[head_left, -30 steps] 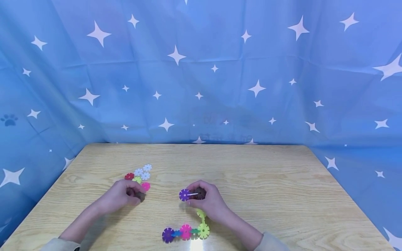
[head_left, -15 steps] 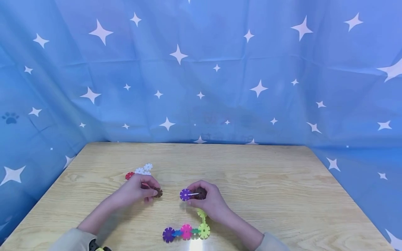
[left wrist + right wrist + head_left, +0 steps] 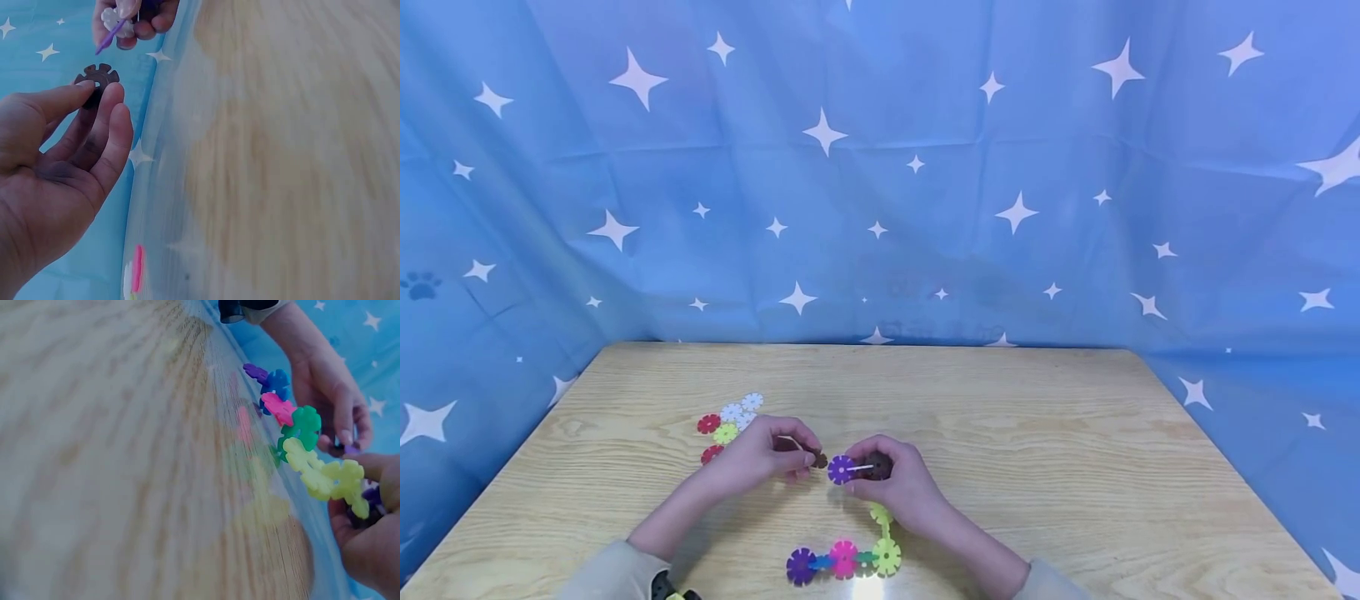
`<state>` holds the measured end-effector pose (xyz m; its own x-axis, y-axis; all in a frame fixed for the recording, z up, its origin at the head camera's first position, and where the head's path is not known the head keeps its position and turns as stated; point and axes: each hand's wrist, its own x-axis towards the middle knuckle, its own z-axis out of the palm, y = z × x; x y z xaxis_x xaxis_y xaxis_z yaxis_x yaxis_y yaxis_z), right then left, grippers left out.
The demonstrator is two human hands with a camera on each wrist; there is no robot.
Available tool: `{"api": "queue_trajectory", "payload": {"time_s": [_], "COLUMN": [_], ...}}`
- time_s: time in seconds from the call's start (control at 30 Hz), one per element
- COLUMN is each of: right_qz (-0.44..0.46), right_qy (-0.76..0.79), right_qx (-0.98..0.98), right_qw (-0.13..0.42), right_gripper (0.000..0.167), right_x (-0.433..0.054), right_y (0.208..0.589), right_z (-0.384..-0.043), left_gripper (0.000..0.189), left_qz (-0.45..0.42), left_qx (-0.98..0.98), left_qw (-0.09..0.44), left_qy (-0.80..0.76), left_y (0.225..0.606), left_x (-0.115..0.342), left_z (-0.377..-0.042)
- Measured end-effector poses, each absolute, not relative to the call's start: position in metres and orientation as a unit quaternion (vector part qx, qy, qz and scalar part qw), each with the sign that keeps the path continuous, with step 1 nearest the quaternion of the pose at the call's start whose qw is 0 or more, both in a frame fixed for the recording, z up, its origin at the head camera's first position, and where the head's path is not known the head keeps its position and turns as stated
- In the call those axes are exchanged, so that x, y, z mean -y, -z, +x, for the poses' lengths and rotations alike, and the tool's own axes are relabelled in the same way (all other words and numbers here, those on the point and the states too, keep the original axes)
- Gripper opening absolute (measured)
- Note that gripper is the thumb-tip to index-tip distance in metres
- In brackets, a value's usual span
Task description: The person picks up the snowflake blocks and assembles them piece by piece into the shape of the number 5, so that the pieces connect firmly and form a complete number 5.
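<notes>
We find the left hand (image 3: 756, 457), its fingers (image 3: 114, 99) pinching a brown disc (image 3: 107, 77) just beside a purple disc (image 3: 839, 470) — the latter meeting a white piece (image 3: 861, 467) gripped by the right hand (image 3: 904, 487). On the bench (image 3: 1045, 442), near that hand, we note a linked chain of coloured discs (image 3: 844, 557).

"What's the left hand (image 3: 754, 457) pinching?"

"A brown disc (image 3: 99, 76), notched round its rim."

"And the right hand (image 3: 904, 486)?"

"A white disc (image 3: 111, 19), linking a purple disc (image 3: 839, 470) to a dark disc (image 3: 877, 466)."

"The chain (image 3: 844, 559)?"

"Just on that hand's near side, purple through yellow, bent at one corner."
</notes>
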<state>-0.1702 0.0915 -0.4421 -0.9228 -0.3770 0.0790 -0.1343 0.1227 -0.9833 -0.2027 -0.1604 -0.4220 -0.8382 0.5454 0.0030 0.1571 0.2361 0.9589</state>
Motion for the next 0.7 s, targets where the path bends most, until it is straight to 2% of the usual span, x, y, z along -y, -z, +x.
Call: {"api": "queue_trajectory", "payload": {"time_s": [0.7], "right_qz": [-0.169], "right_qy": [0.647], "right_qx": [-0.736], "right_qw": [0.103], "right_gripper": [0.030], "right_x": [-0.0942], "right_y": [0.4409], "right_z": [-0.1700], "left_gripper": [0.013], "left_qz": [0.234], "left_qx": [-0.767], "left_qw": [0.153], "left_qy": [-0.578], "left_y": [0.4228], "left_x": [0.1507], "left_z": [-0.1977]}}
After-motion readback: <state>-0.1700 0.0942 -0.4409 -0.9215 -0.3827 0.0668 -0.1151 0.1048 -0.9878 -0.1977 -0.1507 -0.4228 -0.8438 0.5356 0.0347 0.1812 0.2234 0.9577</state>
